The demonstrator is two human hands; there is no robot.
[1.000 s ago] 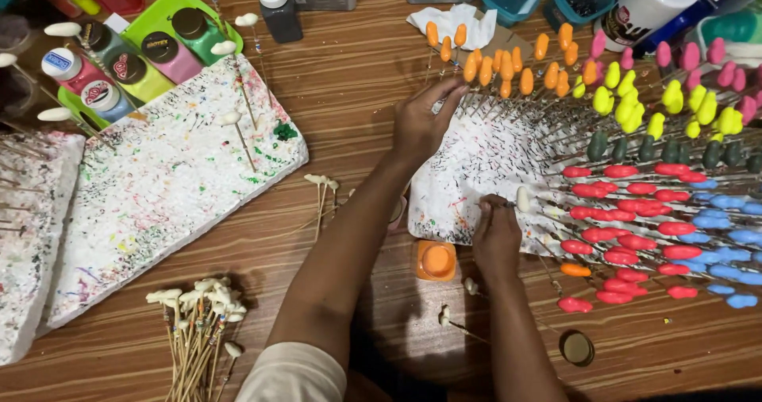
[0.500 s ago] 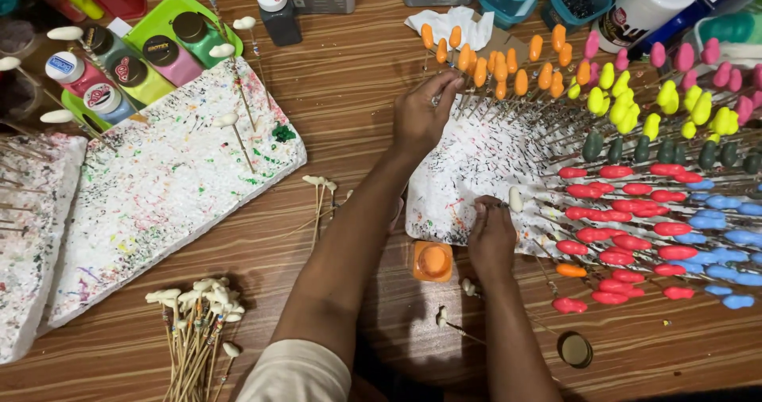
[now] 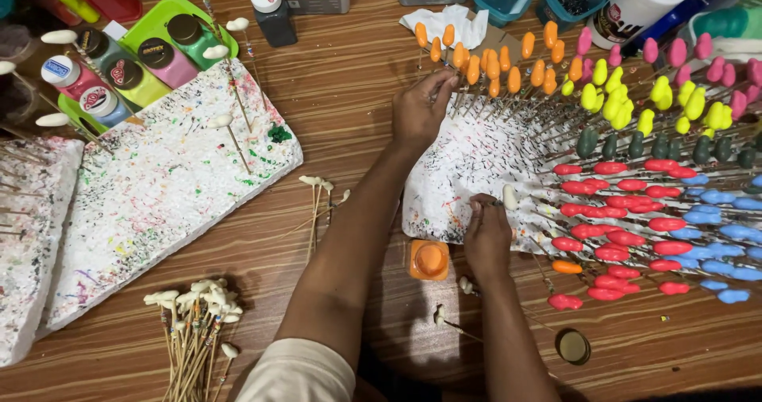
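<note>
Bracing the foam block (image 3: 468,176) with the left hand (image 3: 421,112) closed at its far edge, the right hand (image 3: 486,231) pinches a white-tipped stick (image 3: 509,198), best pushed in upright, clear of the red row (image 3: 619,211).

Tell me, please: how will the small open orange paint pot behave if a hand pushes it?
The orange paint pot looks small and light, so it would probably slide easily on the smooth wooden table. It stands open, so it might spill if tipped.

left hand (image 3: 421,110) – arm extended, fingers pinched | right hand (image 3: 486,235) – fingers curled
</note>
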